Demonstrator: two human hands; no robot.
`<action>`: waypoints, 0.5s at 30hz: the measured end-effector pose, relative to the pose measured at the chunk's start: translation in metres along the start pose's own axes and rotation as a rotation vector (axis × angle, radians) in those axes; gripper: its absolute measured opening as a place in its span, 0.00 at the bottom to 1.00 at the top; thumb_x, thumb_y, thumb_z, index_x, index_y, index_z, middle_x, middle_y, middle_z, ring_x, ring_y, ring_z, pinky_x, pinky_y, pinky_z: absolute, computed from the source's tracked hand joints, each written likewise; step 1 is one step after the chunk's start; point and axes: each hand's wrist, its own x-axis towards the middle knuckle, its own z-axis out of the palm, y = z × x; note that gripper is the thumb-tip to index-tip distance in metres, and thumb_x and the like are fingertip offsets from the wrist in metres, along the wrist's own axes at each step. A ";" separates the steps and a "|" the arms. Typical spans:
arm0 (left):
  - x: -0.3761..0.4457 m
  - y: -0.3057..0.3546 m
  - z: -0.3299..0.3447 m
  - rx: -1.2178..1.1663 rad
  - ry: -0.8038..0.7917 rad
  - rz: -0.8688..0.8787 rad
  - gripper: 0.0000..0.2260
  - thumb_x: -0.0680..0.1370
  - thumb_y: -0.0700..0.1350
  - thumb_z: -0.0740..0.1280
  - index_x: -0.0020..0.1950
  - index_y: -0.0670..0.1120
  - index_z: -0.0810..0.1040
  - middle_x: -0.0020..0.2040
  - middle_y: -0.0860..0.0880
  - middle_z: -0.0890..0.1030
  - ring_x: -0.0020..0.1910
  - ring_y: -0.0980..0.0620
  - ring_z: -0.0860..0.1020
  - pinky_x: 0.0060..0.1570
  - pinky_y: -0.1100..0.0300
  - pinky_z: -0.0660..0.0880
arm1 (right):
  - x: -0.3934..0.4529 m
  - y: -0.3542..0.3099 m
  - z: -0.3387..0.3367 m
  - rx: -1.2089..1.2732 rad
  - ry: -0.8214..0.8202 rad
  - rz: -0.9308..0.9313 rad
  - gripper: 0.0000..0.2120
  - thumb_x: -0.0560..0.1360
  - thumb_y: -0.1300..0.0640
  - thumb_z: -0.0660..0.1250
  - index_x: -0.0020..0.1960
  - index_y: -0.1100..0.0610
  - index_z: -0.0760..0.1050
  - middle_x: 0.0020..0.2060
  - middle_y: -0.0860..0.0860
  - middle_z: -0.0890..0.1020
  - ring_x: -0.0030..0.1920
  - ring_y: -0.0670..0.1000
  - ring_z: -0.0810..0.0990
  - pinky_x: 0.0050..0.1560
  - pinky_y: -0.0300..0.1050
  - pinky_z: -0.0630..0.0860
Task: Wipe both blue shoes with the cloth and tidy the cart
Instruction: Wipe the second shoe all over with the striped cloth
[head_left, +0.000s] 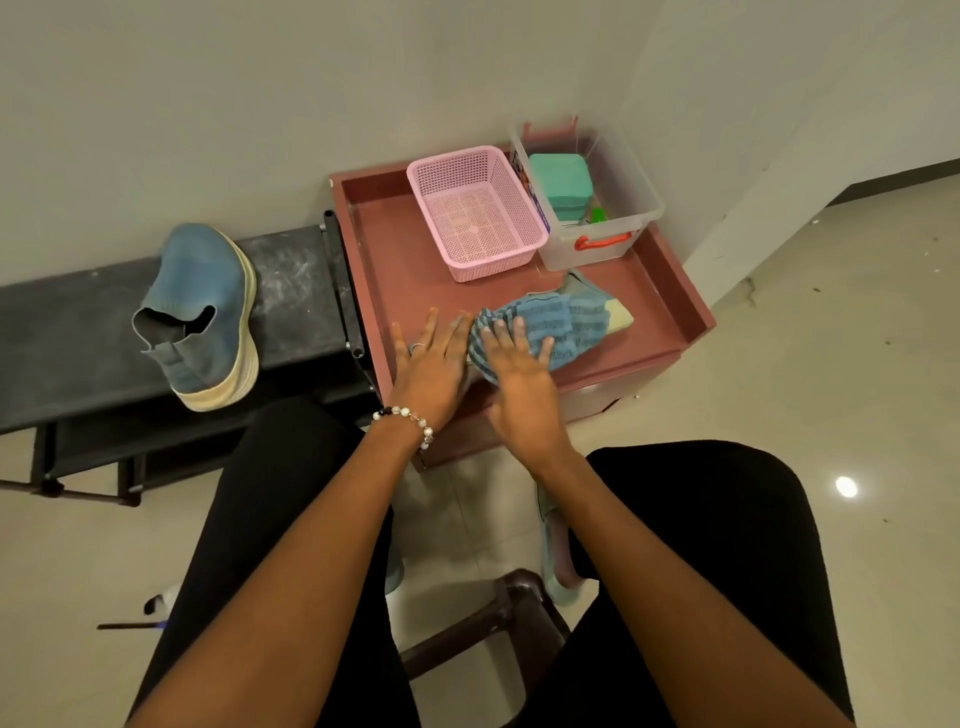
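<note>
On the red cart (670, 291), the right hand (519, 374) presses the cloth (550, 322) flat-fingered over one blue shoe (621, 314), while the left hand (431, 358) lies open beside it, likely steadying. A second blue shoe (202, 312) waits on the black tabletop (78, 332).

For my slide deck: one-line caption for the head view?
Right hand presses cloth over shoe on cart; left hand flat beside it.
</note>
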 end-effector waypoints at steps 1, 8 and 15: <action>-0.001 0.000 0.000 -0.004 -0.002 0.002 0.29 0.81 0.53 0.55 0.78 0.46 0.48 0.78 0.51 0.53 0.77 0.47 0.44 0.70 0.34 0.38 | 0.000 0.007 -0.001 -0.021 -0.007 -0.068 0.38 0.62 0.75 0.63 0.72 0.64 0.63 0.71 0.61 0.66 0.74 0.63 0.56 0.70 0.62 0.39; 0.003 -0.004 -0.002 -0.035 -0.013 0.019 0.30 0.80 0.53 0.59 0.78 0.48 0.51 0.77 0.51 0.57 0.77 0.53 0.46 0.66 0.29 0.37 | 0.018 0.101 -0.045 -0.230 0.012 -0.051 0.32 0.63 0.72 0.65 0.66 0.60 0.72 0.65 0.58 0.75 0.69 0.61 0.68 0.69 0.66 0.45; 0.004 -0.003 -0.003 -0.069 0.004 0.006 0.30 0.79 0.52 0.61 0.77 0.48 0.53 0.77 0.52 0.58 0.77 0.55 0.47 0.68 0.31 0.38 | 0.017 0.105 -0.051 -0.262 0.004 0.341 0.33 0.69 0.72 0.59 0.74 0.63 0.60 0.72 0.61 0.64 0.73 0.63 0.57 0.72 0.59 0.57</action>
